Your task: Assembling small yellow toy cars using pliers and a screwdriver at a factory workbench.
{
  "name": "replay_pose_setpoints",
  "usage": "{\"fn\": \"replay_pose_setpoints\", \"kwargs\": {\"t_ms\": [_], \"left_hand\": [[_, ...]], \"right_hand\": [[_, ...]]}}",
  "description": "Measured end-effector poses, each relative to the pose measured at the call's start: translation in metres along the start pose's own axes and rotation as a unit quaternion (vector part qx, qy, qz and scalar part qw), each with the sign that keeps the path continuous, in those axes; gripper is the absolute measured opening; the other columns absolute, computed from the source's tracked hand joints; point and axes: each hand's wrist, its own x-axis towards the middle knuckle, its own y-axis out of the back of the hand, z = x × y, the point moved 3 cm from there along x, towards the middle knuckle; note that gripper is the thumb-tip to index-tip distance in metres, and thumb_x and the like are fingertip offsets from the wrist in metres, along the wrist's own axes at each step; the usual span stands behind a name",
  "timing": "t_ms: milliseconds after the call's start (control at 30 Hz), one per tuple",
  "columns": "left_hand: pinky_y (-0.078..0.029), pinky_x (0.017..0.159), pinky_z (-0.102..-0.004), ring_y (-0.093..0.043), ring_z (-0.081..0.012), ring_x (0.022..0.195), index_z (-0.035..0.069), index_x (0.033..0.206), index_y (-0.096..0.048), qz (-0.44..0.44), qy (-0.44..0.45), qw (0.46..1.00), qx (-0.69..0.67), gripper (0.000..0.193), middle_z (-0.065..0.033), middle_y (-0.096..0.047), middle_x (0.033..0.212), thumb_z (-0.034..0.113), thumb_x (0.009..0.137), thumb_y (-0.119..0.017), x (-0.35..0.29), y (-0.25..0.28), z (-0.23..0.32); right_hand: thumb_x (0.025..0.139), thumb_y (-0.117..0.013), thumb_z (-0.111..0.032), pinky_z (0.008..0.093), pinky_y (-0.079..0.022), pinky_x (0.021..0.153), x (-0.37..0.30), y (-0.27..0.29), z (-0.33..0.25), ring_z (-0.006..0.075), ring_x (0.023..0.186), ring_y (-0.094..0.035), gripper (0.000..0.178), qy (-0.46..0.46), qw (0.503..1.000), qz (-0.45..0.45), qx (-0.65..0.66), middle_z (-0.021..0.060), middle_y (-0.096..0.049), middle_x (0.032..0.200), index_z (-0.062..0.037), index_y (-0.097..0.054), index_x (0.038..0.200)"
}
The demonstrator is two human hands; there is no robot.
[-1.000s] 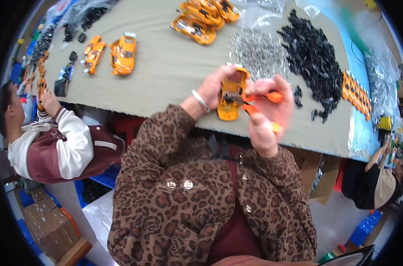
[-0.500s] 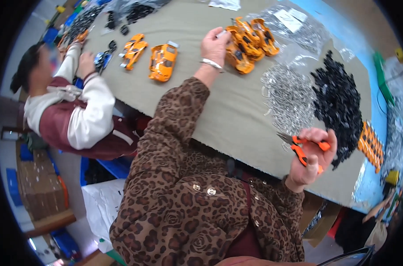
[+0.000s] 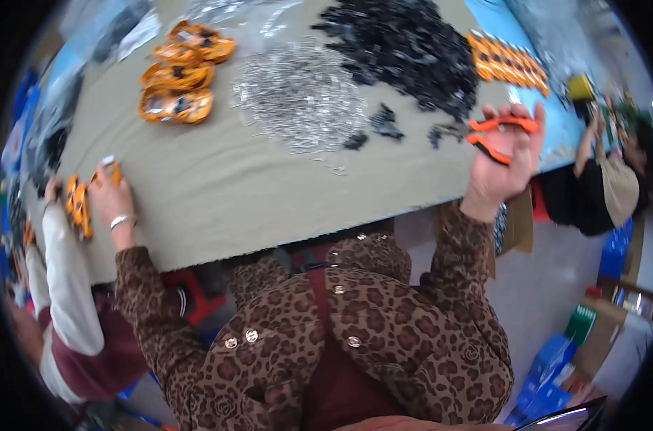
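Observation:
My left hand [image 3: 112,201] reaches far left across the beige table [image 3: 269,194], and its fingers close over an orange toy car [image 3: 111,171] resting on the cloth. My right hand [image 3: 500,165] is raised over the table's right edge and grips orange-handled cutters [image 3: 500,133], their jaws pointing left. Small black parts [image 3: 384,122] lie just left of the cutters. My sleeves are leopard-print.
A heap of silver metal pins [image 3: 297,93], a large pile of black parts [image 3: 405,50], orange car bodies [image 3: 179,104] and a row of orange pieces [image 3: 506,61] cover the far side. A co-worker's white sleeve [image 3: 64,280] holds another orange car [image 3: 78,208] at left. Another person [image 3: 613,179] sits at right.
My left hand carried the orange car from in front of me to the table's far left. My right hand with the cutters drew away to the right.

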Motion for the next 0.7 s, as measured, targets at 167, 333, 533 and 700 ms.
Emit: {"fn": "replay_pose_setpoints", "kwargs": {"t_ms": [167,333,533,700], "left_hand": [[-0.048,0.082,-0.043,-0.056,-0.0381,0.096,0.011,0.131,-0.039,-0.042,-0.007,0.999,-0.033,0.066,-0.0236,-0.051,0.109,0.02,0.071,-0.065,0.005,0.011,0.033],[-0.047,0.084,-0.0412,-0.056,-0.0365,0.101,0.004,0.132,-0.035,0.017,-0.122,0.982,-0.145,0.065,-0.0247,-0.049,0.118,0.017,0.075,-0.064,0.012,0.03,0.022],[-0.043,0.09,-0.049,-0.046,-0.0343,0.118,0.002,0.14,-0.023,-0.282,0.105,0.43,-0.851,0.066,-0.0201,-0.034,0.139,0.021,0.087,-0.058,-0.031,0.064,0.069],[-0.044,0.092,-0.0493,-0.043,-0.0321,0.12,0.004,0.14,-0.022,-0.415,0.134,0.158,-0.886,0.071,-0.0199,-0.027,0.142,0.036,0.087,-0.057,-0.068,0.072,0.155]], "right_hand": [[0.085,-0.056,-0.019,0.0505,-0.041,0.089,0.004,0.02,0.014,0.0239,0.098,-0.049,0.049,-0.037,0.998,0.046,0.03,0.0139,-0.052,0.11,-0.0018,-0.039,0.128],[0.087,-0.055,-0.013,0.0463,-0.047,0.083,0.01,0.012,0.024,0.022,0.095,-0.053,0.045,-0.053,0.993,0.026,0.101,0.0128,-0.054,0.107,-0.0014,-0.039,0.128],[0.087,-0.056,-0.014,0.0461,-0.047,0.081,0.013,0.025,0.013,0.0221,0.091,-0.053,0.044,-0.014,0.991,0.101,-0.091,0.0135,-0.055,0.103,-0.0003,-0.039,0.125],[0.087,-0.055,-0.014,0.0455,-0.048,0.078,0.004,0.037,0.012,0.0215,0.09,-0.053,0.041,-0.031,0.975,0.2,-0.09,0.0126,-0.055,0.101,-0.0008,-0.038,0.123]]}}
